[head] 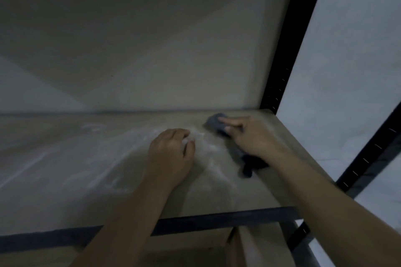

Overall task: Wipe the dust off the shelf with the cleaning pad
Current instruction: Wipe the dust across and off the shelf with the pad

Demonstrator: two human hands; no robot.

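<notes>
My right hand [251, 134] presses the cleaning pad [217, 124], a dark grey piece, flat against the shelf [86, 158] near its far right corner; the fingers lie extended over the pad, so this grip is closed down on it from above rather than curled around it. A darker fold of the same material trails out from under my palm toward the near edge. My left hand [171, 154] rests beside it, just to the left, knuckles up and fingers curled under in a loose fist; it holds nothing that I can make out.

The shelf board is a pale brownish panel streaked with whitish dust [208, 149] (the streaks fan outward between and in front of my two hands, and continue faintly toward the left). A dark front rail [217, 219] edges the board nearest me. A black perforated upright [282, 71] rises at the back right corner, and a second one [368, 158] slants at the front right. Behind the shelf stands a plain grey-white wall [130, 39], dimly lit. Below the rail a lower board is partly visible. The whole view is somewhat blurred.
</notes>
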